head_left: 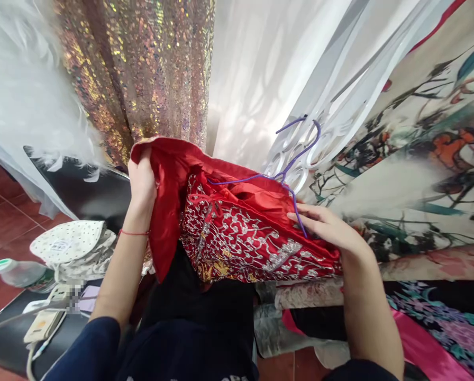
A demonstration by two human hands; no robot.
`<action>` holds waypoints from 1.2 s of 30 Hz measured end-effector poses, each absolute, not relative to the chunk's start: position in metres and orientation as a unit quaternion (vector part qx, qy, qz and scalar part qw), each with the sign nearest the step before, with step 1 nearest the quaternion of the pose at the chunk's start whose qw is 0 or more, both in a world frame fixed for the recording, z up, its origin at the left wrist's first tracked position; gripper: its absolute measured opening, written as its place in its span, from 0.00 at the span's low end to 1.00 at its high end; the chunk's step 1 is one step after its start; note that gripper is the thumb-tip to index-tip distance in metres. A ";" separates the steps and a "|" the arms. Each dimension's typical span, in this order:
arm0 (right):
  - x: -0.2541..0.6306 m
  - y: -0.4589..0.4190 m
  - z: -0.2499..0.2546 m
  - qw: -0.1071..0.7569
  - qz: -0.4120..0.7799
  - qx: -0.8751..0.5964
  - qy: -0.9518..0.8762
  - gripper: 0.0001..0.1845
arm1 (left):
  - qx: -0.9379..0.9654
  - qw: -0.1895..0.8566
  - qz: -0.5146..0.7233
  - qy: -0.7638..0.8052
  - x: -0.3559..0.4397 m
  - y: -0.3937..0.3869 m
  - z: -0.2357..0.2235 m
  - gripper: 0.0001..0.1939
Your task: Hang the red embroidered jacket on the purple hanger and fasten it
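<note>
Holding a red garment (240, 241) before the body, the person stands facing a row of hung clothes. The left hand (142, 182), with a red string (134, 233) at the wrist, is clamped on the garment's raised edge, its fingertips partly hidden by the cloth. The right hand (328, 225) lies at the garment's other end, its fingers stretched out and slightly parted beside the tip of a purple hanger (286, 172); from where I stand, I cannot tell whether it grips. The hanger lies tilted across the garment's opening, hook upward, one arm reaching inside. The garment's front bears silver and gold embroidery; the lining is plain red.

Noted behind: a gold sequined cloth (169, 69), a white cloth (248, 69) and, to the right, a flower-print cloth (431, 143). Noted at left: a black chair (7, 338) with a bottle (25, 273), a dotted cloth (72, 241) and a white power strip (42, 325).
</note>
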State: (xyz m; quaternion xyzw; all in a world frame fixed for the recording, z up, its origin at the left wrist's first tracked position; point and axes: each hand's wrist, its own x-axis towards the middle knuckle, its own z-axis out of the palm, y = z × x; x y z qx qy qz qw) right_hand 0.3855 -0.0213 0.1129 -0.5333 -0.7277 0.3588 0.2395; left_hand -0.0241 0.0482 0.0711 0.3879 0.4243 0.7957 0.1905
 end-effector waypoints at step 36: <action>0.408 -0.093 0.029 0.508 -0.188 -0.686 -0.486 0.23 | 0.813 -0.065 0.414 0.405 0.104 -0.058 0.091 0.13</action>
